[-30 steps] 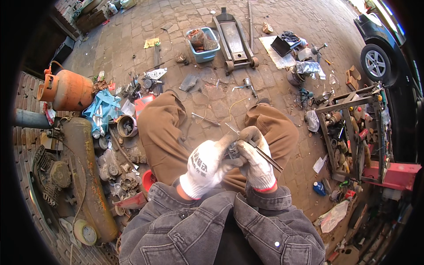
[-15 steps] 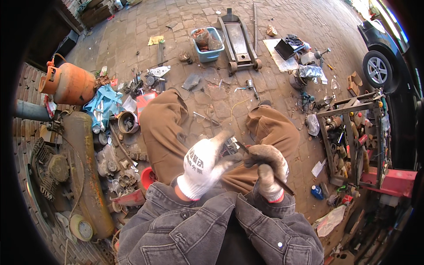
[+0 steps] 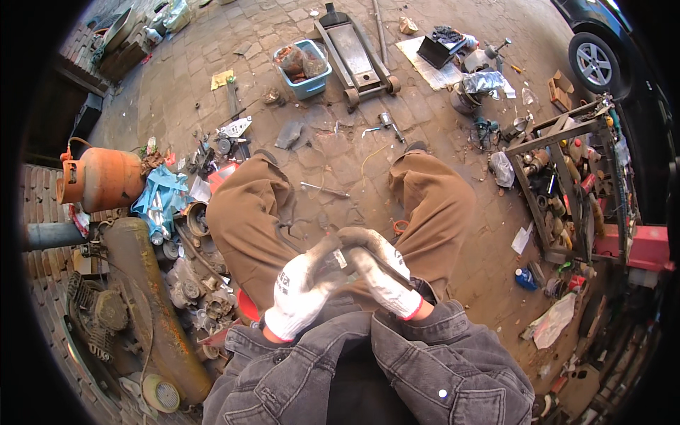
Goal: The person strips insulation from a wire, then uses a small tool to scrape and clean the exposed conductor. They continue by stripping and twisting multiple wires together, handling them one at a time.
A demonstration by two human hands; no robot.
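Observation:
Both my hands are in white knit gloves with dark, soiled fingers, close together between my knees. My left hand (image 3: 301, 289) is closed round a small dark part (image 3: 340, 259) with a pale metallic face; its kind is not clear, since the fingers cover most of it. Against it, my right hand (image 3: 379, 268) curls over from the other side, closed on a long thin dark bar (image 3: 398, 275) that runs back under the palm toward the wrist. On the paving beyond lies a thin metal rod tool (image 3: 324, 190).
At the left are an orange gas cylinder (image 3: 106, 180), a long rusty tank (image 3: 152, 304) and scattered metal parts. Ahead stand a blue basin (image 3: 310, 86) and a floor jack (image 3: 354, 60). A metal frame (image 3: 559, 134) full of tools and a parked car (image 3: 634, 85) are at the right.
My right hand has moved left and turned over, coming up against my left hand and the small part. The bar is now mostly covered. My view has shifted slightly.

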